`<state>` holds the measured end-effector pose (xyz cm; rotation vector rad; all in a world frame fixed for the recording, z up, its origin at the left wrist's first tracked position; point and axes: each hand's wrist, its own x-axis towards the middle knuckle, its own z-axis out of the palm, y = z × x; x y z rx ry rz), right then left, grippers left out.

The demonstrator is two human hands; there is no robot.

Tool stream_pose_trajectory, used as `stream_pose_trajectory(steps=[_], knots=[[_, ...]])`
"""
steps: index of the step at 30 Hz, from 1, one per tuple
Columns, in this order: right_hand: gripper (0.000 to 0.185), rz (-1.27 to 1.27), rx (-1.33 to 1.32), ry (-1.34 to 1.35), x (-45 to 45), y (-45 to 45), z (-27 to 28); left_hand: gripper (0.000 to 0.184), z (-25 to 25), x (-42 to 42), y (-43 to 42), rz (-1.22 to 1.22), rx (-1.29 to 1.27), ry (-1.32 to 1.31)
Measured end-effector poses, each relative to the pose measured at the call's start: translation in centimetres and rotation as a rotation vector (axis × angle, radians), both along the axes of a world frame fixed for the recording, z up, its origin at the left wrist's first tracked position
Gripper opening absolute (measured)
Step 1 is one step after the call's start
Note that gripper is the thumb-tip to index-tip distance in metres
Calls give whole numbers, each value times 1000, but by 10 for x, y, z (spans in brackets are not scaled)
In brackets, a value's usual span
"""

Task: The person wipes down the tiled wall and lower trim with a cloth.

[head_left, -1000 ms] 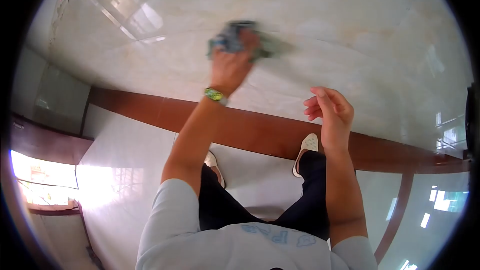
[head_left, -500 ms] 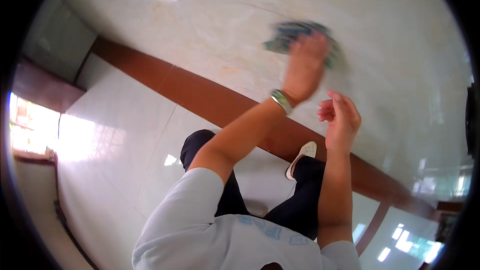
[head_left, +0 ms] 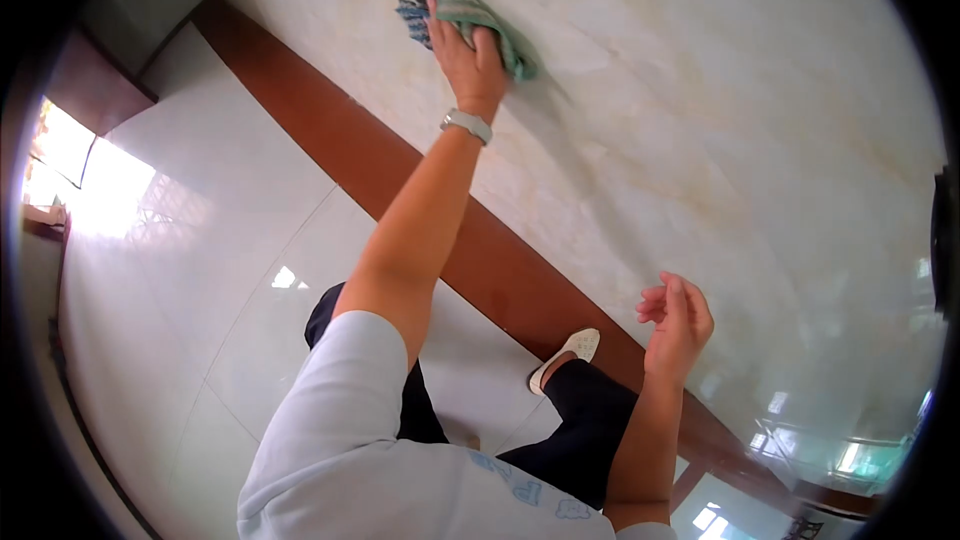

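At the upper middle, my left hand (head_left: 468,58) grips a folded green and blue striped cloth (head_left: 478,15) and presses it against a glossy, pale marbled surface (head_left: 720,120). A light-coloured watch band (head_left: 466,125) circles the left wrist. My right hand (head_left: 677,325) is at the lower right, apart from the cloth. Its fingers are loosely bent and nothing is between them. Part of the cloth lies hidden beneath the left hand.
A reddish-brown strip (head_left: 360,145) runs diagonally between the marbled surface and the white tiled floor (head_left: 215,230). One white shoe (head_left: 568,358) rests by this strip. Bright light reflects at the left, near a brown panel (head_left: 105,85). A dark object (head_left: 941,240) stands at the right edge.
After passing to the right, my left hand with the cloth is now farther left and higher in view. The view has turned, and my right hand appears lower.
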<state>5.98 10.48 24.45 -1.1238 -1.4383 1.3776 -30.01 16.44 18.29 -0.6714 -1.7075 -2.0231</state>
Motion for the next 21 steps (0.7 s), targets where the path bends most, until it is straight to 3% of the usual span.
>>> stream_pose_trajectory(steps=[3,6,8,10,12,14,18,21], knots=[[24,46,-34,7,-10,-1,-1,61,-18,-11,-4,-51,-9,-326],[23,89,-36,-24,-26,-9,-3,61,-127,-15,32,115,-265,-149],[23,128,-22,-49,-36,-15,-6,60,-159,22,35,82,-264,-255],[24,174,-29,-41,-46,-18,-7,60,-148,71,18,-116,-135,-639],[24,206,-35,-46,-56,-21,-9,59,-168,110,7,-266,-208,-788],[24,218,-34,-52,-64,-22,-10,54,-175,138,-1,-355,-87,-998],[24,255,-16,-85,-73,-27,-14,44,-165,141,3,-529,5,-835],[24,275,17,-132,-70,-31,-14,25,-74,145,0,-215,30,-481]])
